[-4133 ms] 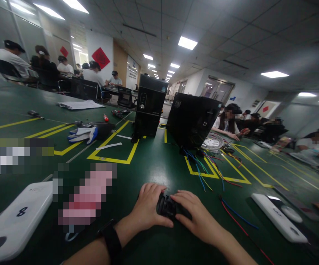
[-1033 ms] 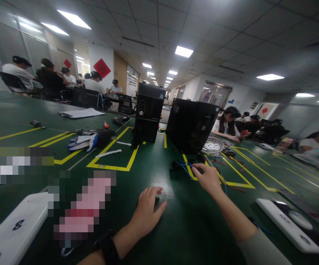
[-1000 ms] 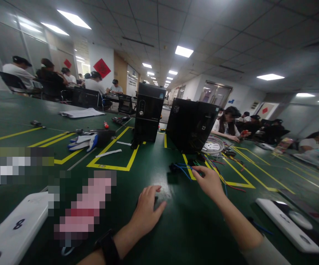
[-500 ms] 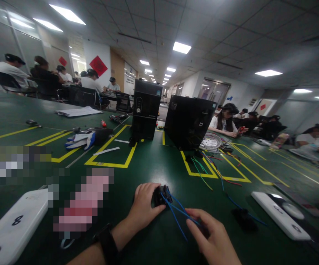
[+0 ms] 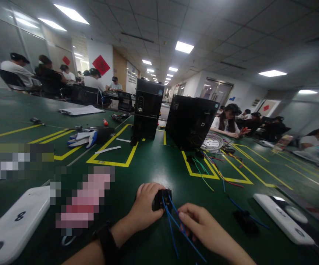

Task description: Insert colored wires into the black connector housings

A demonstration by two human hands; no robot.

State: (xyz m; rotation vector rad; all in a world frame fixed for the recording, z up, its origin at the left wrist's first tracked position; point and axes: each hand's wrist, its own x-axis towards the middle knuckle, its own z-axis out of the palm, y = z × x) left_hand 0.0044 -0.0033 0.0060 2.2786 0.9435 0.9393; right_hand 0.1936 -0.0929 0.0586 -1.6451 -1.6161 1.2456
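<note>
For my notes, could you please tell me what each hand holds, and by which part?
The left hand grips the black connector by its side; the right hand pinches the blue wires near it.

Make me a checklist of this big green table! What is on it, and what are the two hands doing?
Surface: green table marked with yellow tape boxes.
Job's things: small black connector with blue wires running out of it.
Clutter: gloves, black computer cases, little white fan, white devices.
Grippers: left hand grips the black connector; right hand pinches the blue wires.
Cables: loose coloured wires near the right-hand case.
Surroundings: seated people at other tables, ceiling lights on.
</note>
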